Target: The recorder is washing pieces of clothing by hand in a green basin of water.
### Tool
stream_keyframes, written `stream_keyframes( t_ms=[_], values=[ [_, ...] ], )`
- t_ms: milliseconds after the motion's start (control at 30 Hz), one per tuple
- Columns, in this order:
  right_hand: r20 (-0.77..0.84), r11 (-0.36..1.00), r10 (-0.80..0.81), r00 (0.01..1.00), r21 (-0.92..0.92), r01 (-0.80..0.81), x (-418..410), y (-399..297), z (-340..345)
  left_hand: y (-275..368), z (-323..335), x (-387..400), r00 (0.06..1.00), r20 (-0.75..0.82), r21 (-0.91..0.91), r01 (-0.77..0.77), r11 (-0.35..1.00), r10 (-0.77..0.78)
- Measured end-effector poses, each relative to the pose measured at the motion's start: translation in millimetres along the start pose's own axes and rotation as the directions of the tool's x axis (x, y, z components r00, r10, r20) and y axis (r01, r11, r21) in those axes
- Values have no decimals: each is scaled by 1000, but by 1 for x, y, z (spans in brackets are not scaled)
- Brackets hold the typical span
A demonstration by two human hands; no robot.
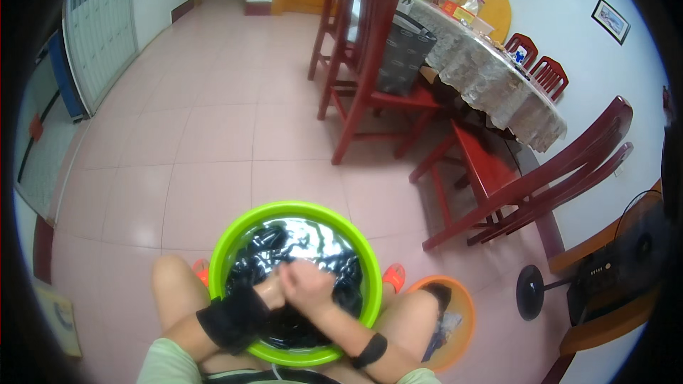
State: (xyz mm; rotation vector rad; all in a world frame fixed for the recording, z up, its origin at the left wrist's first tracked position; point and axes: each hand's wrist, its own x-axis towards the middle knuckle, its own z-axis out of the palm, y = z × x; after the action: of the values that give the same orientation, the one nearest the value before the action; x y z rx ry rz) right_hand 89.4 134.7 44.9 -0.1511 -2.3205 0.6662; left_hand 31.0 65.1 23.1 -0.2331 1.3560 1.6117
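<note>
A bright green plastic basin [371,256] holds water and soaked dark cloth [347,277]. Above the cloth, over the basin's middle, my left hand [271,289] and my right hand [307,284] are close together and seem to touch. My left forearm has a wide black band [235,320] on it, and a narrower black band [371,351] is around my right forearm. Both hands look partly curled; whether anything is between the fingers cannot be made out. The basin stands between my bare knees.
An orange basin [468,325] with clothes stands at right. Beyond it is a black pedestal fan [530,292]. Red wooden chairs [493,170] stand by a table with a lace cloth [480,69]. A sliding door [101,26] is at far left, over pink floor tiles [213,186].
</note>
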Motion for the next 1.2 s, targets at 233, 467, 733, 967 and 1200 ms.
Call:
stream_keyframes(
  t_ms=[233, 467, 733, 967, 1200],
  values=[
    [-45, 990, 101, 994, 106, -95, 2, -1, -6, -32, -31, 40, 993, 108, 36, -45, 998, 41],
    [-105, 974, 225, 969, 52, -221, 17, 32, -6, 1, 15, 8, 999, 5, 36, 52, 998, -52],
    [22, 975, -203, 979, 101, 200, 2, -27, -11, -7, -7, 5, 995, 88, -88, -48, 995, 56],
    [-63, 923, 382, 922, 82, -377, 18, 45, 3, -8, 1, 13, 986, 155, -103, 72, 992, -55],
    [68, 964, -263, 962, 51, 260, -1, -16, -14, -9, -1, -2, 987, 30, 21, -156, 988, 155]
  ],
)
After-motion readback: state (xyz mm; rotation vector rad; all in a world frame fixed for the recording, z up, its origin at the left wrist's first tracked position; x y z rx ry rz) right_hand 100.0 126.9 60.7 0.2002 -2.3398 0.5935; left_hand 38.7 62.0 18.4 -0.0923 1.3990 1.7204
